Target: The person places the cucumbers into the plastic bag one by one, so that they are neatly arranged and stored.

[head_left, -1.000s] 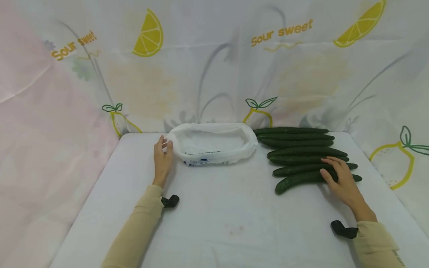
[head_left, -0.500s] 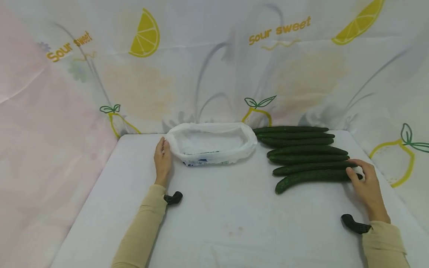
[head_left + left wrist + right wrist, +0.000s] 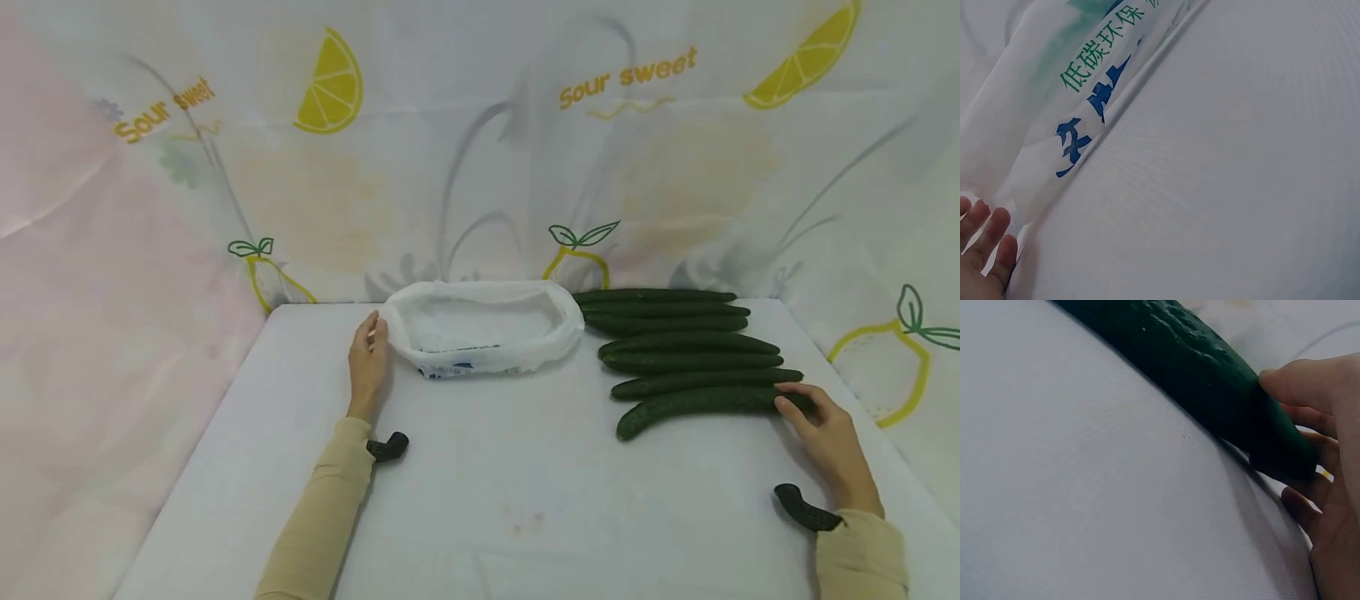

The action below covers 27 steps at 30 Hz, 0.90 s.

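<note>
Several long dark green cucumbers [image 3: 678, 342] lie side by side at the back right of the white table [image 3: 495, 492]. My right hand [image 3: 793, 406] grips the right end of the nearest, curved cucumber [image 3: 697, 403]. In the right wrist view the thumb [image 3: 1297, 384] lies on that cucumber [image 3: 1197, 369] and the fingers curl under its tip; it still lies on the table. A white plastic bag [image 3: 487, 329] with blue print sits open at the back centre. My left hand [image 3: 372, 337] rests beside the bag's left rim, its straight fingers [image 3: 985, 250] touching the plastic [image 3: 1054, 106].
A cloth backdrop [image 3: 480, 150] printed with lemons rises right behind the table and along both sides. Black wrist mounts [image 3: 388, 447] stick out at each sleeve. The front half of the table shows only bare white cloth.
My right hand slid from the middle of the cucumbers to the right end of the nearest one and closed round it. My left hand's spread fingers drew together against the bag's rim.
</note>
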Available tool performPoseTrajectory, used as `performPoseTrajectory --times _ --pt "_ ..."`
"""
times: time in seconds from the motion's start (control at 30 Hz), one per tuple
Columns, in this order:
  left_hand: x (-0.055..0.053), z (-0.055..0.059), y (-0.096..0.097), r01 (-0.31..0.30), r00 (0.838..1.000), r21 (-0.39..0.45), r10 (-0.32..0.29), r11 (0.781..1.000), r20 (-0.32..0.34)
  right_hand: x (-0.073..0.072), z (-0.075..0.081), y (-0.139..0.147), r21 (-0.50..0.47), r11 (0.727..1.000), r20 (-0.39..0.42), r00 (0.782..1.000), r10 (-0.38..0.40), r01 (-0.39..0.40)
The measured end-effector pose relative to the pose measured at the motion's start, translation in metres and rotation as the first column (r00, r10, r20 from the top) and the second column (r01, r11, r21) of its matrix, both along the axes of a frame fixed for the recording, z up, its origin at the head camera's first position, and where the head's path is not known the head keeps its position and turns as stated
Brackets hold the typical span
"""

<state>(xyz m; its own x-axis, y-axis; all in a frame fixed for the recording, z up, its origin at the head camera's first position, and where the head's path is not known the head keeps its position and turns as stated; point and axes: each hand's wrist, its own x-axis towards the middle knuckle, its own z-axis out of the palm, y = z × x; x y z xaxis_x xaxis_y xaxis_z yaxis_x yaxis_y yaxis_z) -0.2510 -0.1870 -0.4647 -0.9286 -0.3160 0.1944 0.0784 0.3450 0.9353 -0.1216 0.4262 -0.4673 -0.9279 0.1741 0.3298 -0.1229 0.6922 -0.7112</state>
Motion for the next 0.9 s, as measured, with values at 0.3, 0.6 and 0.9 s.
performPoseTrajectory --times 0.3,0.6,0.9 --pt "0.002 -0.002 -0.001 0.01 1.0 -0.01 -0.01 1.0 -0.006 0.007 0.007 0.006 0.005 0.998 0.268 0.961 0.061 -0.065" --pt "0.002 -0.003 0.0 0.012 1.0 -0.042 -0.011 0.999 0.01 0.007 0.013 0.008 0.016 0.994 0.359 0.928 0.096 -0.109" --pt "0.002 -0.005 0.001 0.009 1.0 -0.044 -0.009 0.999 0.018 0.003 0.022 0.005 0.092 0.982 0.385 0.915 0.117 -0.164"
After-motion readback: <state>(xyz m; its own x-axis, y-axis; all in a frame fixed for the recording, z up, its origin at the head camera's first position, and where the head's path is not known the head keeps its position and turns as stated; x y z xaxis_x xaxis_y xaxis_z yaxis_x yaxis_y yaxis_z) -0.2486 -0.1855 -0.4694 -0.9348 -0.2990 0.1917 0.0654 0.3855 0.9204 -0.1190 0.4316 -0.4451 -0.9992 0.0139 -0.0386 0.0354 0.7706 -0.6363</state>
